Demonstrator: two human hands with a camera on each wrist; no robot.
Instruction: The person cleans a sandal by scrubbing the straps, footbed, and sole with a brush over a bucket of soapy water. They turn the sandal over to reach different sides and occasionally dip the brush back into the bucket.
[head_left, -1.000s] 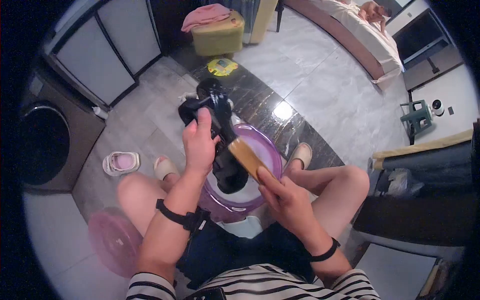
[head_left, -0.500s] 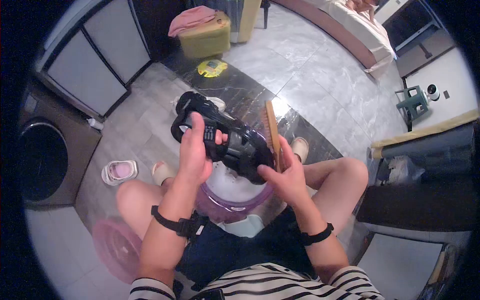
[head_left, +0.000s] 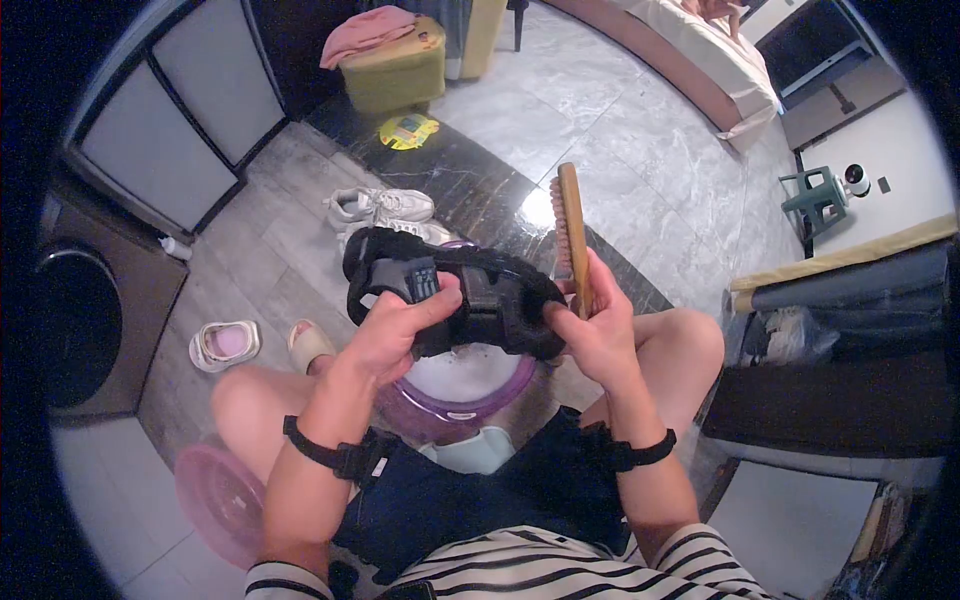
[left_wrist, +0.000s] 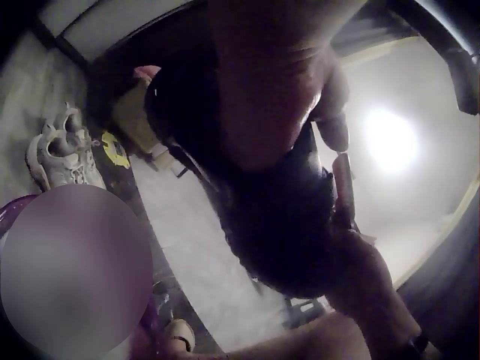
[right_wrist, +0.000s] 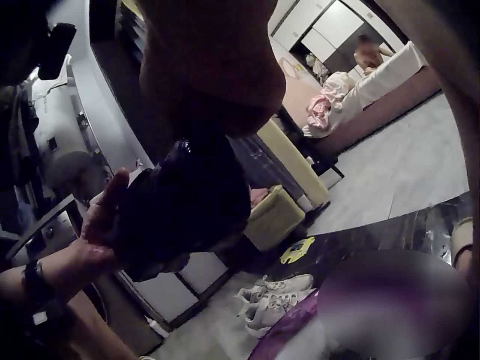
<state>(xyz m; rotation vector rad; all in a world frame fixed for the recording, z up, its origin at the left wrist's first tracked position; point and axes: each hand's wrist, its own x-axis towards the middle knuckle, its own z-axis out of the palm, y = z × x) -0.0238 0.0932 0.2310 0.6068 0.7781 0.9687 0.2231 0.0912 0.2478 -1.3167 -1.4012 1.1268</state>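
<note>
A black shoe (head_left: 455, 290) is held sideways above a purple basin (head_left: 455, 408) of whitish, sudsy water. The left hand (head_left: 400, 330) grips one part of it, thumb lying on top. At the other end the right hand (head_left: 600, 325) pinches the shoe with its thumb and also holds a wooden brush (head_left: 573, 230), which stands upright with its bristles facing left. In the left wrist view the shoe (left_wrist: 277, 232) is a dark shape between both hands. The right wrist view shows the shoe (right_wrist: 180, 210) dark too, with the left hand (right_wrist: 101, 232) at its side.
White sneakers (head_left: 385, 208) stand on the floor beyond the basin. A pink basin (head_left: 222, 500) lies by the left knee and a slipper (head_left: 225, 343) at the left. Farther off are a yellow stool (head_left: 395, 75), a green stool (head_left: 818, 198) and a bed with a person on it.
The brush has swung from pointing down over the shoe to upright beside it. The shoe has turned from steeply slanted to nearly level, and the right hand has come to hold its end.
</note>
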